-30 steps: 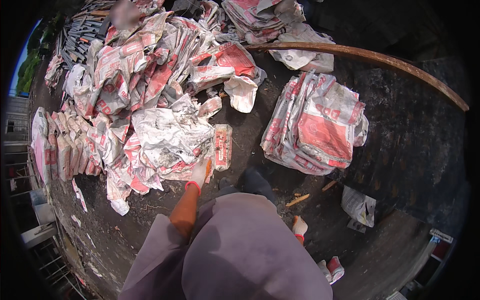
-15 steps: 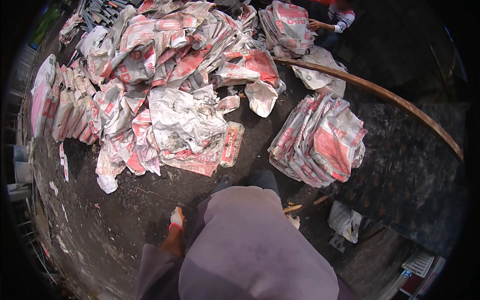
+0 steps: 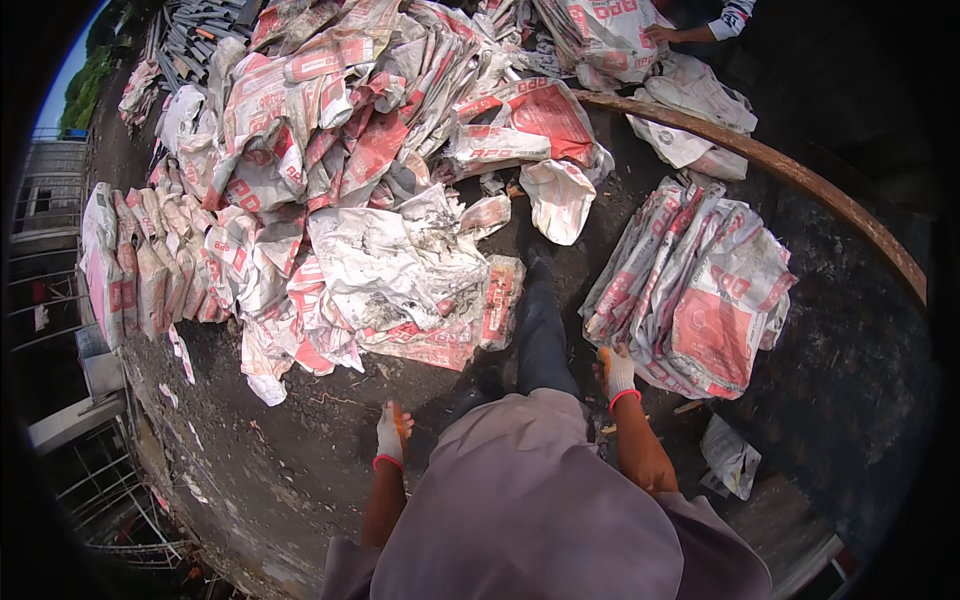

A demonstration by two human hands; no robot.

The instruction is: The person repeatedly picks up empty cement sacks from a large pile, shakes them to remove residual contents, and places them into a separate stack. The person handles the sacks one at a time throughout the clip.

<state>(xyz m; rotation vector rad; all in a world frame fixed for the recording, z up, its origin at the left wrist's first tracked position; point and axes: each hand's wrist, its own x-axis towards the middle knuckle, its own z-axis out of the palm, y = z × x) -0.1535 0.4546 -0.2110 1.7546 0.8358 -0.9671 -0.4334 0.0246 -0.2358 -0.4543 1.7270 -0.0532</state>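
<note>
Outdoors, dark dirt ground (image 3: 290,480) carries a heap of crumpled red-and-white sacks (image 3: 340,170). The top edge cuts off a co-worker's arm (image 3: 695,34). The gloved left hand (image 3: 392,432) is empty, fingers loosely curled. The gloved right hand (image 3: 617,374) meets the sack stack (image 3: 715,300) at right; its grip is unclear.

One left grip (image 3: 393,432), one right grip (image 3: 617,372) and one co-worker's hand (image 3: 659,35) are showing. One plank (image 3: 768,156), one heap (image 3: 370,165), one row (image 3: 150,270), one near stack (image 3: 718,310) and one far stack (image 3: 612,40) are showing too; the sacks (image 3: 365,255) are overlapping beyond counting.
</note>
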